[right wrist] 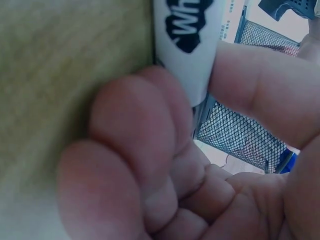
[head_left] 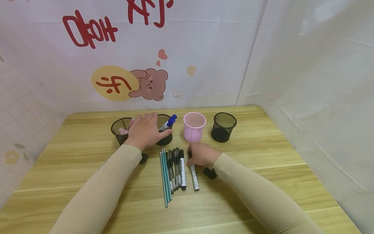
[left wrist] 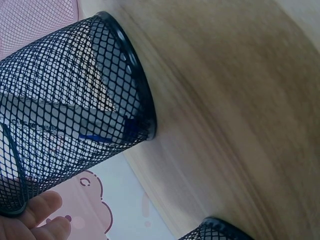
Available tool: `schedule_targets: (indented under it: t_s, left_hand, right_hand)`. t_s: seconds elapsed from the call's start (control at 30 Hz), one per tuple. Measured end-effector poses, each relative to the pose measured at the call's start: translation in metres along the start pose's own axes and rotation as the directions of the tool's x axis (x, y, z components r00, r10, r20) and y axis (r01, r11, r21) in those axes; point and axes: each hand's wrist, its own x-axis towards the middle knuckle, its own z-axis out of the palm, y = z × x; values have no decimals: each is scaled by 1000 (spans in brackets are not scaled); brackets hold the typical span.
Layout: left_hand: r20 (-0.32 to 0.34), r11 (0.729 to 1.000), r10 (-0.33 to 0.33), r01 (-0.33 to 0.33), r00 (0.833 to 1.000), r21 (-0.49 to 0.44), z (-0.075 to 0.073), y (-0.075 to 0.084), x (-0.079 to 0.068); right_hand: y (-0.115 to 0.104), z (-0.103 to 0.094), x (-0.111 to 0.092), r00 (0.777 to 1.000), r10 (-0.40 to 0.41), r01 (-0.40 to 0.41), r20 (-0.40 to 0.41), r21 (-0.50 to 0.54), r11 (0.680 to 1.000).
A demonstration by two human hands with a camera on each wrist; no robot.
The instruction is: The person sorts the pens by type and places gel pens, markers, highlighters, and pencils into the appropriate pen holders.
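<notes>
My left hand [head_left: 146,130] is at the second black mesh pen holder [head_left: 164,140], thumb across its front and fingers over its left rim. In the left wrist view, fingertips [left wrist: 47,215] show right at that holder's rim. Blue-capped markers [head_left: 169,122] lean inside it. My right hand [head_left: 201,154] pinches a white whiteboard marker [head_left: 194,178] by its black-capped upper end; the lower end points toward me. Printed lettering shows on the marker [right wrist: 185,30] in the right wrist view. Left of it lies another whiteboard marker [head_left: 182,172], beside several black gel pens [head_left: 174,169] and green pencils [head_left: 165,177].
A black mesh holder [head_left: 118,125] with a pink heart-shaped piece [head_left: 123,131] stands at the far left, partly behind my left hand. A pink mesh holder [head_left: 194,128] and another black one [head_left: 223,126] stand to the right. A printed cloth [head_left: 204,65] hangs behind the wooden table [head_left: 263,152].
</notes>
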Motion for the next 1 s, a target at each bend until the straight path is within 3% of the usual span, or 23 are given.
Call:
schedule_targets:
  t_s: [0.6,1.0]
  left_hand:
    - [0,1000,-3,3,1000,1,0,0,0]
    - [0,1000,-8,8,1000,2,0,0,0]
  right_hand:
    - [5,-7,1,998,33,-32,-50,5,999]
    - [4,-16,-2,991,-53,63,-125,80,995]
